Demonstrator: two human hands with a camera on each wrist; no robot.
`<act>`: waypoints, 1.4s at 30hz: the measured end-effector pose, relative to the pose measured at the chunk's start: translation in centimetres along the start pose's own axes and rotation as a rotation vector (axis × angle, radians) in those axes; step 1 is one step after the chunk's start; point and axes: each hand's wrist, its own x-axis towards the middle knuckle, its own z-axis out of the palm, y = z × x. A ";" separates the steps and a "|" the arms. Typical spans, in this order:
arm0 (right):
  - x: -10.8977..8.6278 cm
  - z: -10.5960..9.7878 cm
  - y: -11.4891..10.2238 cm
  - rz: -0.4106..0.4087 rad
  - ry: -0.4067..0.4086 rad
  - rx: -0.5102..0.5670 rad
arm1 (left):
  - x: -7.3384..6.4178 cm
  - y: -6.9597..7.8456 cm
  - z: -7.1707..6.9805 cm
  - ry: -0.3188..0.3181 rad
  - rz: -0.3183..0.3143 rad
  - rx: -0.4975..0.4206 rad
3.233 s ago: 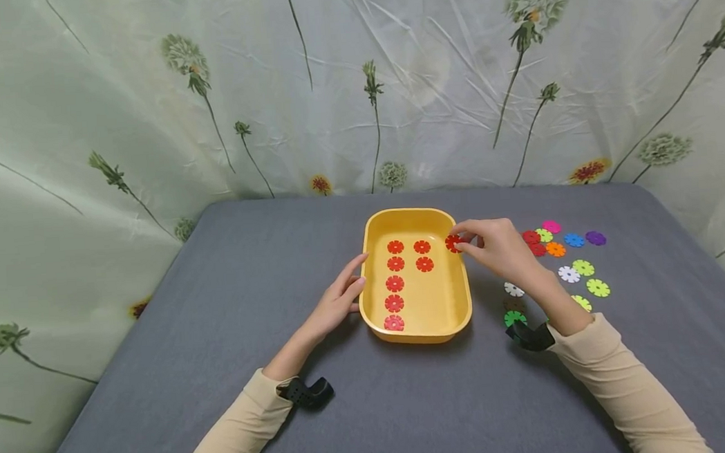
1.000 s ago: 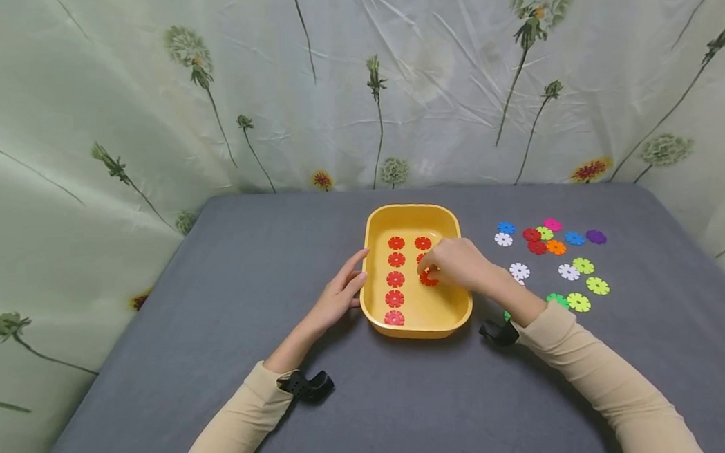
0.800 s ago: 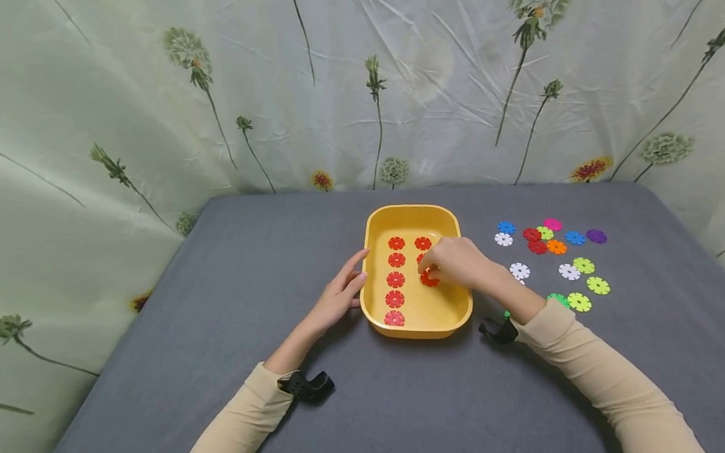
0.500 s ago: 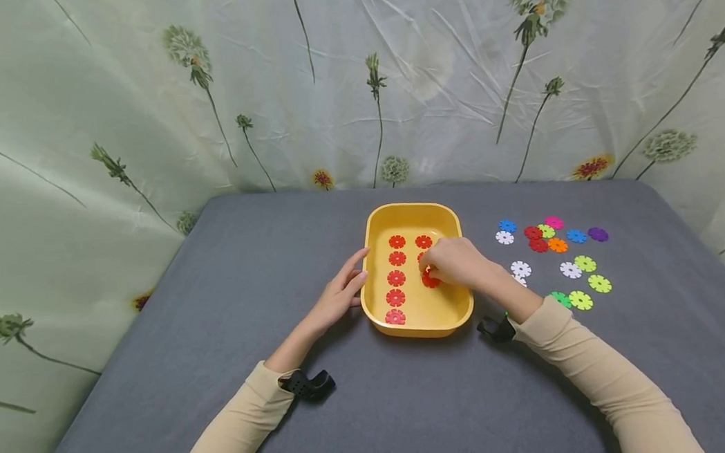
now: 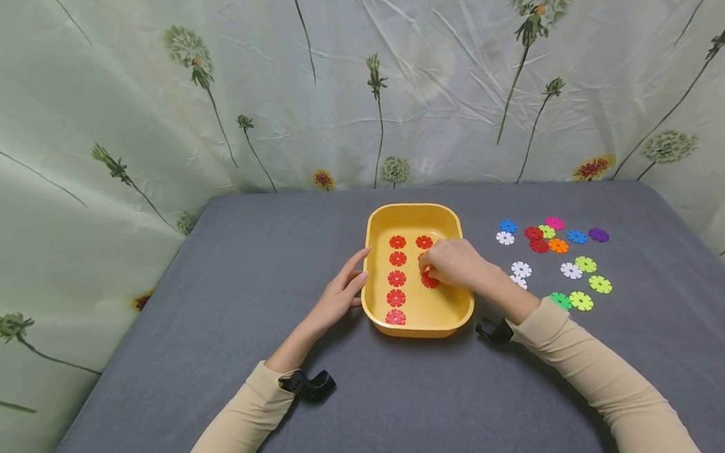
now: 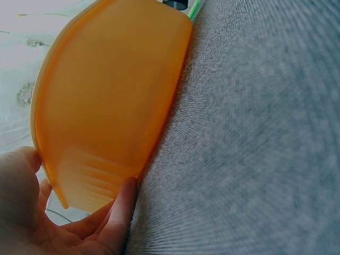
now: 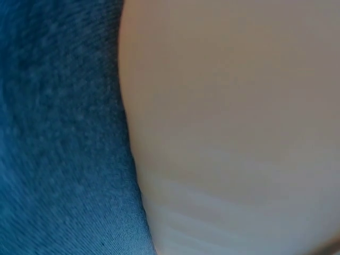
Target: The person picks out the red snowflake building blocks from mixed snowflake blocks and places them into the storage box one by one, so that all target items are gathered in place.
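In the head view a yellow plastic tray (image 5: 420,313) stands mid-table. My left hand (image 5: 337,299) rests on its left side, fingers fairly straight; the left wrist view has fingertips touching the rim and the lower outer wall (image 6: 111,90). My right hand (image 5: 458,261) reaches inside, pinching a notched red plastic disc (image 5: 430,280) at the tray floor. Above it lies another red disc (image 5: 424,242), with one more partly hidden behind the fingers. Several red discs (image 5: 397,278) form a column along the left. A blurred pale surface (image 7: 228,106) fills most of the right wrist view.
Right of the tray, loose notched discs lie on the grey cloth (image 5: 217,298): blue (image 5: 577,237), purple (image 5: 598,235), orange (image 5: 558,246), white (image 5: 571,270), lime (image 5: 600,284), green (image 5: 561,301), and two overlapping red ones (image 5: 539,245). A flowered curtain (image 5: 306,119) hangs behind.
Since the oldest frame, my right hand has carried the red disc from the right rim down and left to the tray floor. Over the last second, both hands hardly move.
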 end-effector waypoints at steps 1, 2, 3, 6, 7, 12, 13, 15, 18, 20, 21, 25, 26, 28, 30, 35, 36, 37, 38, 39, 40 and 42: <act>0.0 0.0 0.0 0.001 0.003 0.002 | 0.0 0.0 0.0 0.000 -0.001 0.000; 0.0 0.0 0.0 -0.001 0.007 0.003 | 0.0 0.0 0.0 0.000 -0.002 0.000; -0.1 0.0 0.0 0.001 0.010 0.007 | 0.1 0.0 0.0 0.000 -0.004 -0.002; -0.2 -0.2 0.0 0.002 0.004 0.023 | 0.1 -0.1 0.0 -0.002 -0.007 -0.002; -0.3 -0.3 -0.1 0.003 -0.005 0.031 | 0.1 -0.1 0.0 -0.003 -0.007 -0.003; -0.5 -0.5 -0.3 0.006 -0.065 0.047 | 0.0 -0.1 0.0 0.001 -0.005 -0.006; -0.6 -0.5 -0.3 0.007 -0.072 0.046 | 0.0 -0.1 0.0 0.002 -0.004 -0.005; -0.6 -0.5 -0.4 0.009 -0.075 0.043 | 0.0 -0.1 0.0 0.003 -0.002 -0.006; -0.5 -0.4 -0.5 0.012 -0.075 0.035 | 0.0 -0.1 0.0 0.002 -0.002 -0.006; -0.5 -0.3 -0.5 0.010 -0.070 0.027 | 0.0 0.0 0.0 0.003 -0.005 -0.004; -0.5 -0.3 -0.5 0.008 -0.067 0.023 | 0.0 0.0 0.0 0.004 -0.007 -0.002; -0.5 -0.2 -0.5 -0.001 -0.050 0.012 | 0.0 0.0 0.0 0.007 -0.017 0.006; -0.5 -0.2 -0.5 -0.003 -0.046 0.012 | 0.0 0.0 0.0 0.008 -0.019 0.006; -0.5 -0.1 -0.5 -0.006 -0.039 0.010 | 0.1 0.0 0.0 0.010 -0.020 0.008; -0.5 -0.1 -0.4 -0.006 -0.031 0.010 | 0.1 0.1 0.1 0.012 -0.016 0.010; -0.5 -0.2 -0.4 0.008 -0.034 0.023 | 0.1 0.1 0.1 0.010 -0.014 0.012; -0.6 -0.3 -0.4 0.012 -0.037 0.030 | 0.1 0.1 0.1 0.007 -0.016 0.010; -0.6 -0.4 -0.4 0.015 -0.041 0.040 | 0.1 0.2 0.0 0.004 -0.020 0.008; -0.7 -0.5 -0.5 0.017 -0.041 0.050 | 0.1 0.3 0.0 0.000 -0.023 0.004; -0.7 -0.6 -0.6 0.017 -0.040 0.061 | 0.0 0.4 0.0 -0.004 -0.026 0.000; -0.8 -0.7 -0.6 0.013 -0.036 0.068 | -0.1 0.8 -0.1 -0.008 -0.026 -0.002; -0.9 -0.9 -0.7 0.006 -0.022 0.089 | -0.5 1.5 -0.1 -0.016 -0.028 -0.004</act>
